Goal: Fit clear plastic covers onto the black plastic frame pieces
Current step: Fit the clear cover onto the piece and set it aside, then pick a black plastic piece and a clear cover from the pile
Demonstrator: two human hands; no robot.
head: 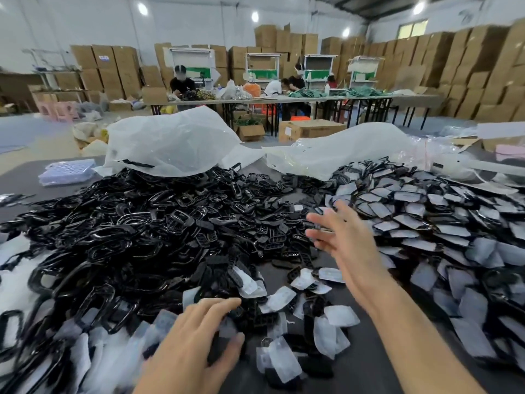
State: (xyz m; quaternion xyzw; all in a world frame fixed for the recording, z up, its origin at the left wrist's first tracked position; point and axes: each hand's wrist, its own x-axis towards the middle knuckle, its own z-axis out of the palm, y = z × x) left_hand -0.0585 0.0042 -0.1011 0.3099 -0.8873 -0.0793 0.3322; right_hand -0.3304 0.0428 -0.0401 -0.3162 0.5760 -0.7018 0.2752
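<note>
Right hand (345,240) (splayed) over frame pieces (142,237) — left hand (193,339) nearer.

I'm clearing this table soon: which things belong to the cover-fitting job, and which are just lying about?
Job: black frame pieces, loose clear covers, covered pieces heaped at right.
Lying about: white plastic bags, clear tray stack, cardboard box on the floor.
</note>
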